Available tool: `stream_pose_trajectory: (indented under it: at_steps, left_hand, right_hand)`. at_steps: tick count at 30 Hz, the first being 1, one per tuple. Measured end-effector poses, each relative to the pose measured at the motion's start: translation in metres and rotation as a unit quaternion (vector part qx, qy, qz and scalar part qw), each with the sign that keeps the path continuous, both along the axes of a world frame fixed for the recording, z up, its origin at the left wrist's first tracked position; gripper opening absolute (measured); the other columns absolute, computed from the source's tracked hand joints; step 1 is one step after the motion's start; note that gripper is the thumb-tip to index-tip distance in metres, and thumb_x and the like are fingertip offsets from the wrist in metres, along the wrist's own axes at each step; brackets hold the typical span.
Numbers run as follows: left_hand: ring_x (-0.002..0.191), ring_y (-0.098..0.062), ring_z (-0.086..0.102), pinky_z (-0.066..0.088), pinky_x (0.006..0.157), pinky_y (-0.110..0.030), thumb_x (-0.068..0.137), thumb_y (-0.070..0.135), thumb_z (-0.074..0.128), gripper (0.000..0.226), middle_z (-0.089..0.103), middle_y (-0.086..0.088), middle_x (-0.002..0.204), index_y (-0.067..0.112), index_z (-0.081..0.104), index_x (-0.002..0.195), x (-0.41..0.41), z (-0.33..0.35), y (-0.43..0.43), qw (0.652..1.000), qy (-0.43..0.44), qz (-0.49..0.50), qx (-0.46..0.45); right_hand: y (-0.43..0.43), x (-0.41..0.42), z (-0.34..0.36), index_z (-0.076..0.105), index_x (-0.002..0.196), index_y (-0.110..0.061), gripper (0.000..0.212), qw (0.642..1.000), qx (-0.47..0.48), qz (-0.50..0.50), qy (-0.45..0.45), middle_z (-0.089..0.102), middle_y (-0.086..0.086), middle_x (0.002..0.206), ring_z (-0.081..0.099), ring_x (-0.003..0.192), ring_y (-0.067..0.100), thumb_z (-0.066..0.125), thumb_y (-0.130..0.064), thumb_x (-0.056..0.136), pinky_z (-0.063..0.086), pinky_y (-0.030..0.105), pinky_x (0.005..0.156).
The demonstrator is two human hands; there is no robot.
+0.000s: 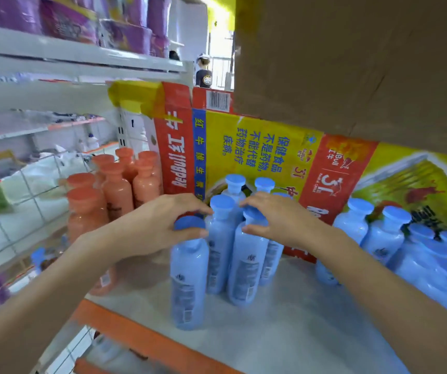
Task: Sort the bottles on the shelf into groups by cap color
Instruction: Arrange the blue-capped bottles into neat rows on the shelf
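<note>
Centre frame: blue-cap bottles (190,279) gripped at caps by left hand (160,225) & right hand (273,222), prob. for grouping; orange-cap bottles (117,190) massed separately, frame left.

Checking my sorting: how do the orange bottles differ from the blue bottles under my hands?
Colour: the orange bottles have orange caps and bodies; the blue bottles have blue caps and pale blue bodies. Place: orange bottles stand left, by the wire grid; blue bottles stand mid-shelf before the cardboard. State: no hand grips the orange bottles; the left hand and right hand each grip a blue bottle's cap. Both groups stand upright, same shape.
</note>
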State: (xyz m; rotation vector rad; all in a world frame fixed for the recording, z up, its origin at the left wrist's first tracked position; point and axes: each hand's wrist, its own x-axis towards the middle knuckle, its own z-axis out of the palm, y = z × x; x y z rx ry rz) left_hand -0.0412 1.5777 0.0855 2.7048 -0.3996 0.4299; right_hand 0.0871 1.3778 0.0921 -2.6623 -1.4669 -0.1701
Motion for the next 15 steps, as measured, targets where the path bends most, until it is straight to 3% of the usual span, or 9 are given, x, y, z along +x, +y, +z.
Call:
stream_pose_trajectory:
  at_steps: [3,8,11,15]
  left_hand:
    - [0.098,0.014,0.048,0.032,0.087,-0.001,0.072,0.067,0.048,0.060,0.054,0.023,0.105,0.025,0.060,0.114,0.001,-0.006,0.006,1.000,0.019,-0.023,-0.009]
    - [0.101,0.016,0.045,0.038,0.088,-0.008,0.073,0.054,0.061,0.052,0.047,0.033,0.105,0.027,0.058,0.118,0.004,-0.014,0.009,0.999,0.017,-0.034,-0.035]
    - [0.107,0.007,0.046,0.038,0.094,-0.014,0.079,0.040,0.064,0.046,0.051,0.017,0.115,0.025,0.056,0.122,0.003,-0.017,0.011,0.997,0.018,-0.045,-0.055]
    - [0.107,0.001,0.050,0.035,0.095,-0.010,0.081,0.026,0.068,0.041,0.055,0.010,0.114,0.020,0.058,0.121,0.004,-0.018,0.014,0.996,0.007,-0.051,-0.069]
  right_hand:
    - [0.008,-0.003,-0.005,0.048,0.121,-0.022,0.039,0.999,0.021,-0.033,0.010,0.050,-0.001,0.125,0.050,0.112,0.021,0.058,-0.039,0.087,0.044,0.038,0.087]
    - [0.012,-0.010,-0.009,0.053,0.111,-0.023,0.027,0.996,0.046,-0.080,0.005,0.051,0.002,0.111,0.052,0.102,0.023,0.058,-0.030,0.086,0.043,0.039,0.084]
    - [0.015,-0.017,-0.006,0.055,0.105,-0.022,0.022,0.994,0.041,-0.100,-0.012,0.055,0.002,0.107,0.053,0.100,0.022,0.059,-0.027,0.084,0.044,0.039,0.083]
    - [0.011,-0.027,0.003,0.059,0.104,-0.023,0.024,0.991,0.035,-0.129,-0.018,0.060,0.001,0.107,0.055,0.101,0.022,0.063,-0.024,0.081,0.045,0.038,0.081]
